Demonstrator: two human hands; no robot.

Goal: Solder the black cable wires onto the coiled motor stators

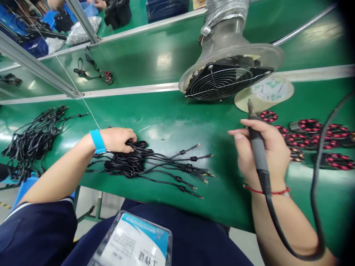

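My left hand (pixel 118 140), with a blue band at its wrist, has its fingers curled round the upper edge of a bundle of black cables (pixel 130 160). The cables' stripped, coloured ends point right across the green bench. In my right hand (pixel 266 155) is a grey soldering iron (pixel 258 151), its tip pointing up and away; its black cord runs down over my forearm. Several round stators with red windings (pixel 307 125) lie on the bench to the right of my right hand.
A fume extractor hood with a fan grille (pixel 222 81) hangs over the bench behind, beside a wide tape roll (pixel 266 92). More black cables (pixel 33 142) lie at the far left. A metal rail (pixel 138 88) crosses behind. A person's hand (pixel 97 3) shows at the top.
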